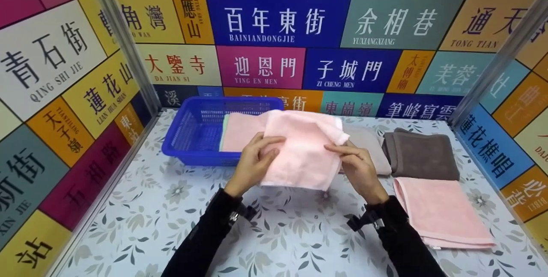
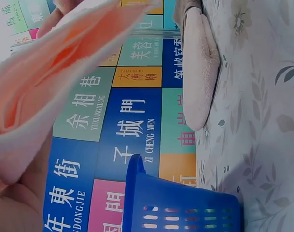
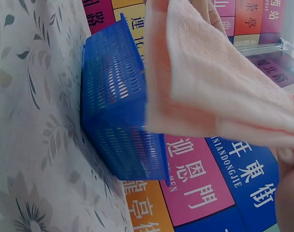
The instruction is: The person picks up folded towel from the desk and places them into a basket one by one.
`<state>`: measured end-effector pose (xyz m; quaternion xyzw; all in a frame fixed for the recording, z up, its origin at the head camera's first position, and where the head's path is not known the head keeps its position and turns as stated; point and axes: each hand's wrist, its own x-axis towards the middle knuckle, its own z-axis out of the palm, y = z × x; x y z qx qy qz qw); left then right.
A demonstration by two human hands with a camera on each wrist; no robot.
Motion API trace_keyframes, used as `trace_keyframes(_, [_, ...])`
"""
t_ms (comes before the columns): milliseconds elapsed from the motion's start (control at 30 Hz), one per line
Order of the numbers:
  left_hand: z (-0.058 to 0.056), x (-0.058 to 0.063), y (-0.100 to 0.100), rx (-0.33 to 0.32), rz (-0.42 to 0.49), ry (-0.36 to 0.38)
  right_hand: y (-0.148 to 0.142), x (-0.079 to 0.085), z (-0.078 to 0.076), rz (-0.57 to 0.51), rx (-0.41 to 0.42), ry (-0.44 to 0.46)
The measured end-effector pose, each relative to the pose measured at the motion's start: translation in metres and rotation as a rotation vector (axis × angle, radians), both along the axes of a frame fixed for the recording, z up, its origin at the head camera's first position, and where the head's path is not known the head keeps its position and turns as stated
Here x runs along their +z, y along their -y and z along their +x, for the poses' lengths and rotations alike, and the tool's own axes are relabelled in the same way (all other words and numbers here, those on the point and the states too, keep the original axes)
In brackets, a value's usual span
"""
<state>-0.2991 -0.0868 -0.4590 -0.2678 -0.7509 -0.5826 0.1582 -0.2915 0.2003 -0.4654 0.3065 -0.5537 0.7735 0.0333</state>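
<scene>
Both hands hold a folded pink towel (image 1: 302, 153) up above the table, in front of the basket. My left hand (image 1: 252, 161) grips its left edge, with the thumb and fingers showing on the near face. On the opposite side, my right hand (image 1: 359, 168) pinches the right edge near a loose upper corner. The left wrist view shows the towel's layers (image 2: 64, 58) parted along one edge. From the right wrist, the folded cloth (image 3: 224, 92) hangs with its layers close together.
A blue plastic basket (image 1: 205, 159) stands at the back left, with pink cloth (image 1: 242, 129) edged in green inside. At right lie folded towels: pale beige (image 1: 370, 150), grey-brown (image 1: 424, 155) and pink (image 1: 441, 212). Sign-patterned walls (image 1: 278, 18) enclose the floral-covered table (image 1: 171, 234).
</scene>
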Motion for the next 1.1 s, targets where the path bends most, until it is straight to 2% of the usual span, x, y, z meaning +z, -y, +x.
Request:
trace_keyframes(67, [0.0,0.001,0.001,0.006,-0.013,-0.005,-0.001,-0.001,-0.001,0.009,0.079,-0.041])
trace_keyframes(167, [-0.002,0.001,0.006,0.005,-0.037,-0.002,-0.001,-0.005,-0.003,0.096,0.099,-0.079])
trace_keyframes(367, [-0.004,0.002,0.015,-0.01,-0.094,0.033,0.004,-0.012,-0.006,0.185,0.047,-0.039])
trace_keyframes(533, [-0.008,0.006,0.018,0.016,-0.183,0.036,0.01,-0.01,-0.009,0.223,-0.005,0.0])
trace_keyframes(667, [-0.015,0.005,0.021,0.042,-0.182,0.028,0.022,-0.006,-0.019,0.254,-0.042,0.009])
trace_keyframes(833, [-0.025,0.0,0.033,0.126,-0.204,-0.01,0.047,-0.004,-0.042,0.332,-0.136,-0.049])
trace_keyframes(1000, [-0.041,-0.003,0.052,0.278,-0.245,-0.107,0.077,0.005,-0.069,0.39,-0.199,-0.081])
trace_keyframes(1100, [-0.048,-0.002,0.063,0.383,-0.292,-0.131,0.096,0.012,-0.083,0.442,-0.207,-0.081])
